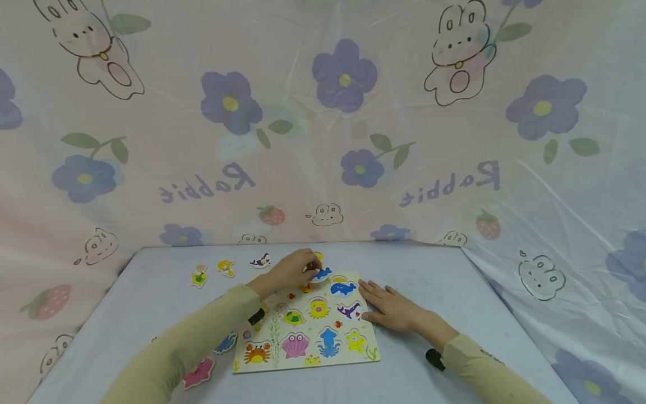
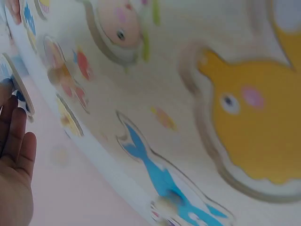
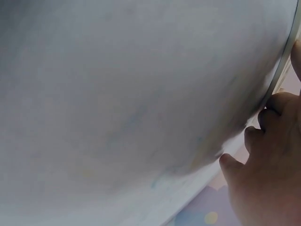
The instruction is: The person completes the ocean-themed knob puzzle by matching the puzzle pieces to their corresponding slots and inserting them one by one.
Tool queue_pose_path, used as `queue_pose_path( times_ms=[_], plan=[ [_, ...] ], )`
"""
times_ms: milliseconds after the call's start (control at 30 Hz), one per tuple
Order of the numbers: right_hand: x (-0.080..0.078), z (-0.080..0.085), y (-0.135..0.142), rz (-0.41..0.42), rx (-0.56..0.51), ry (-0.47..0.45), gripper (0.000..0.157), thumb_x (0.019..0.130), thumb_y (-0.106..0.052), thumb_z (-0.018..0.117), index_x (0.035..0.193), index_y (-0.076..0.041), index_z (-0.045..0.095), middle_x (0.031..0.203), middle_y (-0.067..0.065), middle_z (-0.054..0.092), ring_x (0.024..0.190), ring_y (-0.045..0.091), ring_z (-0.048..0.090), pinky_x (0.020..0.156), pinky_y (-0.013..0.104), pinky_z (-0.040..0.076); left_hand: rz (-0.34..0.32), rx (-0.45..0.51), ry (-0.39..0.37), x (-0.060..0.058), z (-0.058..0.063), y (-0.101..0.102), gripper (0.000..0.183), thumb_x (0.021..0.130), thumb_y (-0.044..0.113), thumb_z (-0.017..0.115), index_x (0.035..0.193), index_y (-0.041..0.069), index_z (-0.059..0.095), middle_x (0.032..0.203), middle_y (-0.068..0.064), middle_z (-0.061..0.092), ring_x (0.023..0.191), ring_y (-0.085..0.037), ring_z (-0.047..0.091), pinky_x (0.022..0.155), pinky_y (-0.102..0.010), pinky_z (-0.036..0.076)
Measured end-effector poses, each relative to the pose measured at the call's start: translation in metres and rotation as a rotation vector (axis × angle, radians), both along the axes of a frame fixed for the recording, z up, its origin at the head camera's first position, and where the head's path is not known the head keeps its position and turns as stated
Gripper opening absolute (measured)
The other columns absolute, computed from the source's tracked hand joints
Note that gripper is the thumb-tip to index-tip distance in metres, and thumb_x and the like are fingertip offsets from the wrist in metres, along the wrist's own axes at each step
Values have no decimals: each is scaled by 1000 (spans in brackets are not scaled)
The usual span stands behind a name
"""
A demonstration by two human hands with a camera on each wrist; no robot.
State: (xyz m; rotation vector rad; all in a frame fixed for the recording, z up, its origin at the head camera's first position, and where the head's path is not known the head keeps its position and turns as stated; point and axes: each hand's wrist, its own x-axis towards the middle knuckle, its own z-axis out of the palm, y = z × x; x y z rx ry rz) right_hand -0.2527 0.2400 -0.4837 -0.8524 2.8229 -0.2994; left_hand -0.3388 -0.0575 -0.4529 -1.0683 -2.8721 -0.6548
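My left hand (image 1: 298, 268) pinches a blue whale-shaped puzzle piece (image 1: 321, 275) over the far edge of the wooden puzzle board (image 1: 348, 359). In the left wrist view, the fingers of that hand (image 2: 16, 160) hold the edge of the wooden piece (image 2: 21, 89), seen nearly side-on. My right hand (image 1: 396, 307) lies with spread fingers along the board's right edge, beside a blue whale picture (image 1: 343, 289) and a purple shark picture (image 1: 349, 310). The right wrist view shows the hand (image 3: 273, 155) at the board's edge. My left forearm hides part of the board's left side.
Loose pieces lie at the back left: a green turtle-like one (image 1: 199, 275), a yellow one (image 1: 226, 268) and a purple shark (image 1: 261, 261). A pink piece (image 1: 199, 373) and a blue piece (image 1: 225, 343) lie near the left sleeve. A printed curtain (image 1: 323, 140) hangs behind the white table (image 1: 454, 280).
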Motion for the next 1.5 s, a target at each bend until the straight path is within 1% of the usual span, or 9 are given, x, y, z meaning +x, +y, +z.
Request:
queue_pose_path(
  times_ms=[133, 267, 367, 600, 800, 1000, 1233, 1367, 1500],
  plan=[
    [0, -1, 0, -12, 3, 16, 74, 94, -56, 43, 151, -14, 21, 158, 0, 14, 144, 28, 13, 110, 59, 16, -30, -11, -4, 1, -2, 11, 14, 93, 26, 62, 105, 19, 64, 96, 12, 55, 85, -4, 51, 76, -20, 46],
    [0, -3, -1, -26, 10, 19, 75, 93, -58, 43, 151, -16, 21, 158, -2, 15, 145, 27, 13, 110, 59, 16, -76, -14, 21, 2, -5, 21, 13, 93, 25, 62, 104, 19, 65, 95, 11, 55, 85, -3, 51, 77, -20, 46],
    [0, -3, -1, -29, 18, 28, 76, 93, -59, 43, 152, -16, 20, 158, -3, 14, 145, 26, 13, 111, 58, 16, -96, -22, 25, 2, -8, 29, 12, 93, 25, 62, 103, 19, 65, 94, 11, 55, 83, -2, 51, 76, -19, 46],
    [1, -4, -1, -18, 13, 41, 74, 94, -56, 44, 151, -14, 21, 158, -1, 15, 144, 26, 14, 111, 58, 16, -66, -33, -53, 6, -12, 46, 9, 92, 27, 63, 99, 22, 66, 90, 14, 55, 79, -2, 51, 74, -18, 46],
    [1, -5, 1, -10, 35, 47, 75, 94, -57, 42, 151, -14, 19, 158, -1, 14, 144, 25, 14, 111, 58, 16, -78, -83, -48, 4, -14, 58, 9, 91, 29, 64, 99, 24, 65, 91, 14, 56, 81, -2, 51, 75, -18, 46],
    [1, -4, 1, -3, 28, 50, 74, 95, -55, 43, 151, -13, 19, 158, 1, 15, 144, 27, 15, 110, 59, 16, -87, -123, -59, 4, -17, 65, 10, 91, 30, 63, 100, 25, 64, 92, 14, 55, 81, -2, 50, 76, -18, 46],
    [2, -1, 1, 7, 14, 49, 74, 95, -53, 44, 151, -11, 21, 158, 3, 17, 144, 29, 16, 109, 60, 17, -84, -124, -67, 3, -18, 67, 11, 91, 30, 64, 100, 24, 65, 92, 13, 55, 81, -3, 51, 77, -19, 46],
    [1, -3, 2, 7, 21, 48, 74, 95, -55, 43, 151, -11, 20, 158, 2, 16, 144, 28, 15, 110, 59, 17, -88, -125, -56, 2, -20, 67, 11, 91, 29, 64, 100, 24, 65, 91, 13, 55, 80, -3, 50, 76, -19, 46],
    [0, -4, 2, 4, 28, 41, 74, 95, -56, 41, 151, -13, 19, 158, 0, 13, 144, 26, 13, 111, 58, 16, -82, -129, -64, 2, -22, 68, 11, 91, 29, 64, 100, 24, 65, 90, 14, 55, 79, -3, 50, 75, -18, 45]
  ],
)
